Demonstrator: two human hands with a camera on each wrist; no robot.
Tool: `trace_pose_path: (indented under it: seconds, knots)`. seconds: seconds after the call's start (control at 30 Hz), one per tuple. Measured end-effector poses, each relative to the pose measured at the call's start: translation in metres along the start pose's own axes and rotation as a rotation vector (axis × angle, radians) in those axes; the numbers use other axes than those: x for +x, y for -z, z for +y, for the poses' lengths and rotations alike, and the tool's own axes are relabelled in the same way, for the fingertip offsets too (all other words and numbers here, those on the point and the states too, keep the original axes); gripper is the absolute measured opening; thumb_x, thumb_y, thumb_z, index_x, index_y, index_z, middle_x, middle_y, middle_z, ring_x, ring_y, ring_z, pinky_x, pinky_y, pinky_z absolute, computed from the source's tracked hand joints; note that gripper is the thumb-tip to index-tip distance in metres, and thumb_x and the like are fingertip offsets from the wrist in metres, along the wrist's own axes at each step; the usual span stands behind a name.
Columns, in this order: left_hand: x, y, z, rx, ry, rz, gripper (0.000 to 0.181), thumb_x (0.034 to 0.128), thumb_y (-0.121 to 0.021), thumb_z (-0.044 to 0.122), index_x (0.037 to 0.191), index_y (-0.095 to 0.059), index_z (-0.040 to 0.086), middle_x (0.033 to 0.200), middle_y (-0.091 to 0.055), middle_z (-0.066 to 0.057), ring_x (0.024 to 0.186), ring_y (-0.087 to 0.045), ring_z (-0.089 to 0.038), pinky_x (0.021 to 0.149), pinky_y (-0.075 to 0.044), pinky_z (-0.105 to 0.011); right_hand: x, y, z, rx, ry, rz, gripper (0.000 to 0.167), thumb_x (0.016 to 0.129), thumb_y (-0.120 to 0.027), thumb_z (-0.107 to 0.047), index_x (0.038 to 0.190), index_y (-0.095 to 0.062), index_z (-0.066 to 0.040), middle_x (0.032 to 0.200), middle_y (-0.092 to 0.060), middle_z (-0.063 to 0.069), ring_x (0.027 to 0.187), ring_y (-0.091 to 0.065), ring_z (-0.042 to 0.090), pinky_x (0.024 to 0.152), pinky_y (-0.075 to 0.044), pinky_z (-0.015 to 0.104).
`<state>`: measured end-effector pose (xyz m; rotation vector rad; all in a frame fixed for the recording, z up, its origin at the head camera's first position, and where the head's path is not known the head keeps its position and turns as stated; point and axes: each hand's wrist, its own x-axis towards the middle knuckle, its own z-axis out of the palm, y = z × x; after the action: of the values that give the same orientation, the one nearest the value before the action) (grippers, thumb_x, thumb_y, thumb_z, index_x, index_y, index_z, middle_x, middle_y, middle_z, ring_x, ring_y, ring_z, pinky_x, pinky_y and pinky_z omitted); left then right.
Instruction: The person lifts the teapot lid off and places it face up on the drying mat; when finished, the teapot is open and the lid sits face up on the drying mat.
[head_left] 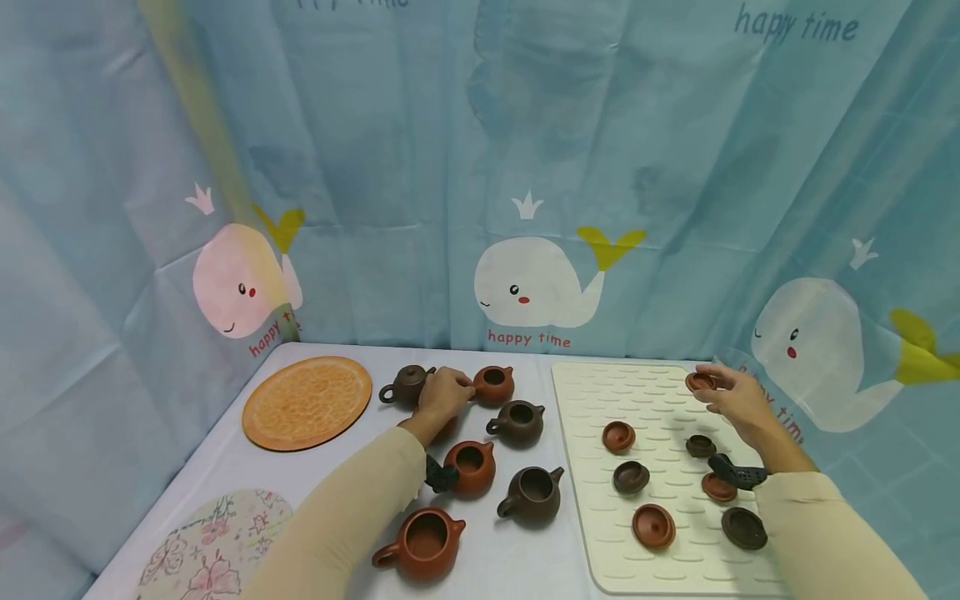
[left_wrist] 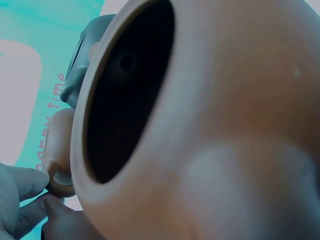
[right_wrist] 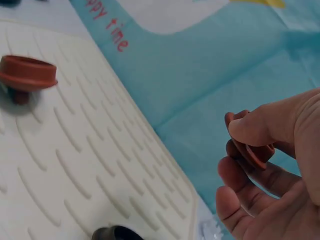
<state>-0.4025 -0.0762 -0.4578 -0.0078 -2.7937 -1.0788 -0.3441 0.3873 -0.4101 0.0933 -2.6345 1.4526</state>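
At the back of the table my left hand (head_left: pixel 446 393) pinches the handle of a reddish-brown teapot (head_left: pixel 495 387) between thumb and finger. That teapot has no lid on and its mouth faces up. In the left wrist view, a large open teapot (left_wrist: pixel 240 120) fills most of the picture, with the pinched teapot (left_wrist: pixel 61 145) behind it. My right hand (head_left: pixel 738 404) holds a reddish-brown teapot lid (head_left: pixel 701 382) above the far right of a cream ridged mat (head_left: pixel 577 500). The right wrist view shows this lid (right_wrist: pixel 245 140) tilted between thumb and fingers.
Several open teapots, reddish (head_left: pixel 427 546) and dark brown (head_left: pixel 534 496), stand around my left arm. A dark teapot (head_left: pixel 409 385) wears its lid. Several lids (head_left: pixel 654 527) lie on the mat. An orange round mat (head_left: pixel 307 404) and a flowered one (head_left: pixel 217 542) lie left.
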Motion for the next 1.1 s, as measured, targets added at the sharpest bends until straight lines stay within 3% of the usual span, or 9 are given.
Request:
trace_pose_path:
  seconds: [0.23, 0.33, 0.53, 0.77, 1.1]
  knots:
    - [0.002, 0.000, 0.000, -0.004, 0.006, -0.006, 0.006, 0.0847, -0.073, 0.018, 0.086, -0.078, 0.018, 0.086, -0.070, 0.004, 0.088, -0.062, -0.019, 0.079, -0.049, -0.039, 0.003, -0.004, 0.010, 0.008, -0.122, -0.071, 0.059, 0.093, -0.061, -0.005, 0.143, -0.033, 0.010, 0.132, -0.043, 0.035, 0.110, -0.053, 0.036, 0.087, -0.046, 0.051]
    - [0.002, 0.000, 0.000, -0.005, 0.010, -0.010, 0.006, 0.0850, -0.073, 0.017, 0.086, -0.078, 0.018, 0.087, -0.070, 0.003, 0.089, -0.062, -0.020, 0.080, -0.048, -0.039, 0.006, -0.008, 0.015, -0.028, -0.148, -0.090, 0.057, 0.091, -0.062, -0.004, 0.141, -0.036, 0.010, 0.131, -0.044, 0.035, 0.113, -0.050, 0.043, 0.087, -0.045, 0.053]
    - [0.002, -0.001, -0.001, -0.004, 0.018, -0.014, 0.006, 0.0848, -0.073, 0.017, 0.085, -0.078, 0.019, 0.088, -0.070, 0.003, 0.090, -0.062, -0.019, 0.079, -0.049, -0.039, 0.010, -0.016, 0.025, -0.095, -0.190, -0.137, 0.055, 0.088, -0.063, -0.001, 0.137, -0.041, 0.011, 0.124, -0.050, 0.033, 0.107, -0.051, 0.042, 0.080, -0.047, 0.048]
    - [0.002, -0.001, -0.001, -0.002, 0.016, -0.012, 0.005, 0.0847, -0.073, 0.018, 0.086, -0.078, 0.019, 0.089, -0.070, 0.002, 0.091, -0.062, -0.020, 0.080, -0.049, -0.040, 0.013, -0.022, 0.029, -0.169, -0.178, -0.182, 0.053, 0.083, -0.063, 0.002, 0.132, -0.045, 0.013, 0.116, -0.052, 0.034, 0.098, -0.053, 0.038, 0.072, -0.047, 0.040]
    - [0.000, 0.001, 0.001, 0.005, 0.030, -0.016, 0.006, 0.0854, -0.073, 0.019, 0.089, -0.078, 0.018, 0.091, -0.070, 0.001, 0.092, -0.062, -0.021, 0.081, -0.048, -0.040, 0.016, -0.026, 0.031, -0.351, -0.143, -0.190, 0.051, 0.076, -0.062, 0.005, 0.125, -0.051, 0.012, 0.114, -0.050, 0.040, 0.088, -0.053, 0.038, 0.068, -0.045, 0.042]
